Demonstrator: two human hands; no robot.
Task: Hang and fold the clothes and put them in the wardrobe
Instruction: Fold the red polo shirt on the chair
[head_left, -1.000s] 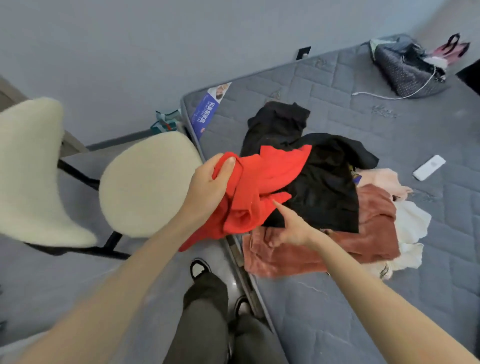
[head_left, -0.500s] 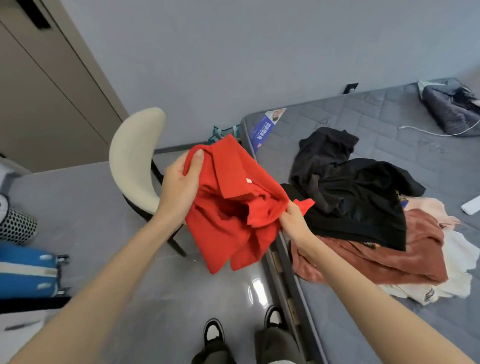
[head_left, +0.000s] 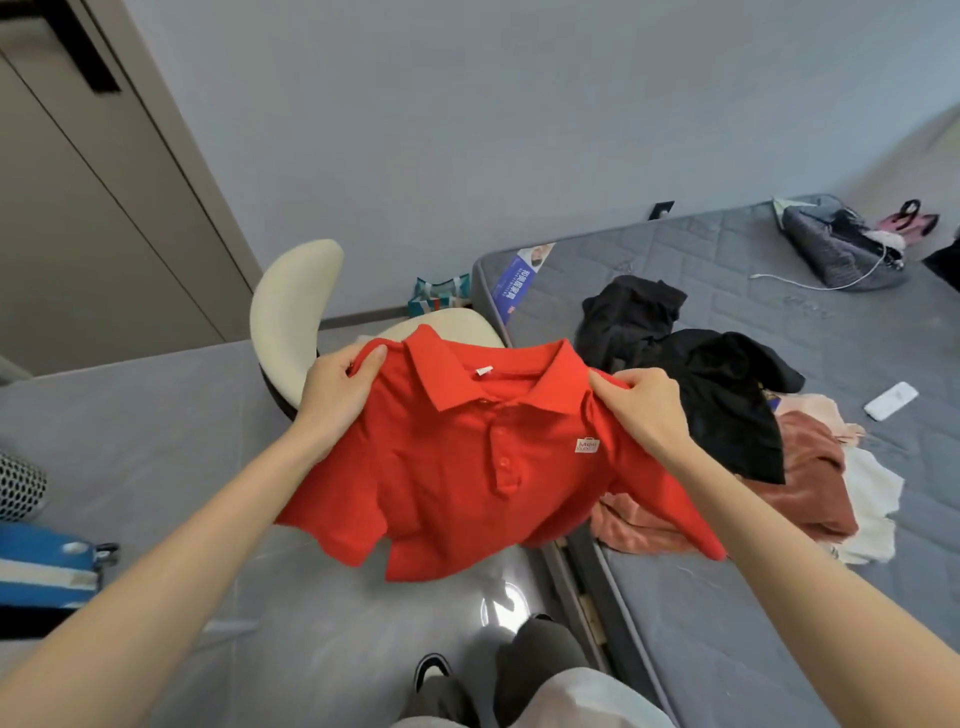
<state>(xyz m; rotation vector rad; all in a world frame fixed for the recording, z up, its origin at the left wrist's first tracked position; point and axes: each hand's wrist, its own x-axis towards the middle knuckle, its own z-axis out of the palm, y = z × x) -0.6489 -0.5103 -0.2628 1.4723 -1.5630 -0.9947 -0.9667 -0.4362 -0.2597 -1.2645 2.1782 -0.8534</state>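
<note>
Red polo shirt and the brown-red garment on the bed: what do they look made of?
The red polo shirt looks like matte cotton-type knit; it drapes softly, with a firmer collar and buttons. The brown-red garment seems a plush, velvety or fleecy fabric, judging by its soft sheen and thick folds; exact fibre cannot be told.

Blue suitcase (head_left: 36, 545) half off left edge — polo shirt (head_left: 447, 483) label (head_left: 587, 446) illegible

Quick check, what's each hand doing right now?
Left hand: grips the red polo shirt at one shoulder.
Right hand: grips the same shirt at the other shoulder.
</note>
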